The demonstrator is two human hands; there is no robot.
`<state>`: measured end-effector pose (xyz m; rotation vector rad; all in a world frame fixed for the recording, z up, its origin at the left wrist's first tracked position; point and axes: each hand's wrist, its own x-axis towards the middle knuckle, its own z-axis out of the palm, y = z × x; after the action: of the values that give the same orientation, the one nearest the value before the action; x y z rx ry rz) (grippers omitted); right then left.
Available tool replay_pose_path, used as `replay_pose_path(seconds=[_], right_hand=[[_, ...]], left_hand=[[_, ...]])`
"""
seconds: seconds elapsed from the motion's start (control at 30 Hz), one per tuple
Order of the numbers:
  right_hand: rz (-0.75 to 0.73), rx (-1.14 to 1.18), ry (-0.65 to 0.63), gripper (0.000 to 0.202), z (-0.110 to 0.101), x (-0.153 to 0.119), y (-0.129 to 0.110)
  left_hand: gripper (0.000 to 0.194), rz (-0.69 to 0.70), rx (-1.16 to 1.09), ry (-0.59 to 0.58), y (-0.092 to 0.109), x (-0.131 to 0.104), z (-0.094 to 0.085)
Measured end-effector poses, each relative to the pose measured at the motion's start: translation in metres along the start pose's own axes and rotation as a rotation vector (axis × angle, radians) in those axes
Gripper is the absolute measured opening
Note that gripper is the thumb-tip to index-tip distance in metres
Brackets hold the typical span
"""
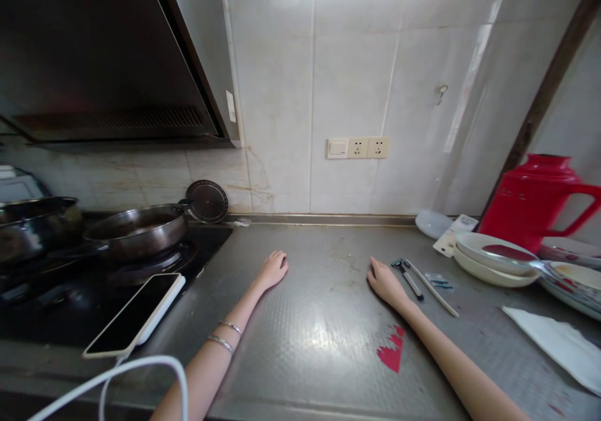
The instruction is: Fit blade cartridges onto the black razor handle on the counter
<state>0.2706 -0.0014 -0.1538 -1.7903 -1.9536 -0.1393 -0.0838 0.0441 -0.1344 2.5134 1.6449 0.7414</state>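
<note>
My left hand [273, 270] rests on the metal counter [323, 321], its fingers loosely curled in. Nothing shows in it, and two silver bracelets [224, 336] circle that forearm. Across from it, my right hand [385, 281] also lies on the counter, fingers folded inward, with nothing visible in its grasp. Just right of this hand are a razor [408, 278] with a dark head and a thin white stick or tube [432, 288]. Small blue-green pieces [440, 282] lie beyond them. A torn red patch [392, 349] is on the counter below my right wrist.
On the left, a phone [136, 316] with a white cable [141, 363] lies partly over the stove's edge. A pan [141, 233] and a pot [35, 227] sit on the stove. To the right stand stacked bowls [493, 269], a red thermos jug [528, 202] and white paper [556, 343].
</note>
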Motion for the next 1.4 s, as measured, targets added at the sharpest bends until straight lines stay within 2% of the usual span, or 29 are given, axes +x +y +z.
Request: replay_pose_path(seconds=[0.13, 0.23, 0.33, 0.43, 0.53, 0.67, 0.8, 0.93, 1.1, 1.4], right_hand=[[0.050, -0.019, 0.027, 0.054, -0.022, 0.003, -0.003], [0.192, -0.162, 0.003, 0.056, -0.052, 0.002, -0.004], [0.350, -0.247, -0.121, 0.044, -0.077, -0.005, 0.002], [0.425, -0.269, -0.240, 0.033, -0.088, -0.013, 0.021], [0.410, -0.243, -0.329, 0.028, -0.089, -0.019, 0.043], [0.287, -0.200, -0.398, 0.032, -0.085, -0.027, 0.059], [0.269, -0.286, -0.349, 0.032, -0.080, -0.032, 0.060], [0.278, -0.290, -0.374, 0.027, -0.077, -0.031, 0.059], [0.280, -0.272, -0.394, 0.030, -0.081, -0.027, 0.063], [0.206, -0.248, -0.421, 0.027, -0.073, -0.019, 0.077]], left_hand=[[0.027, 0.014, 0.000, 0.011, 0.001, 0.000, -0.001], [0.026, 0.020, 0.001, 0.014, 0.002, 0.000, -0.002], [0.025, 0.016, 0.007, 0.015, 0.003, 0.000, -0.002], [0.025, 0.006, 0.017, 0.011, 0.003, -0.001, -0.003], [0.028, -0.014, 0.027, 0.001, 0.003, -0.001, -0.002], [0.041, -0.062, 0.031, -0.006, 0.002, 0.000, -0.001], [0.043, -0.074, 0.026, -0.023, 0.001, 0.002, 0.000], [0.042, -0.066, 0.028, -0.035, 0.001, 0.003, -0.001], [0.040, -0.053, 0.037, -0.039, 0.000, 0.002, -0.001], [0.038, -0.046, 0.041, -0.042, 0.001, 0.002, -0.001]])
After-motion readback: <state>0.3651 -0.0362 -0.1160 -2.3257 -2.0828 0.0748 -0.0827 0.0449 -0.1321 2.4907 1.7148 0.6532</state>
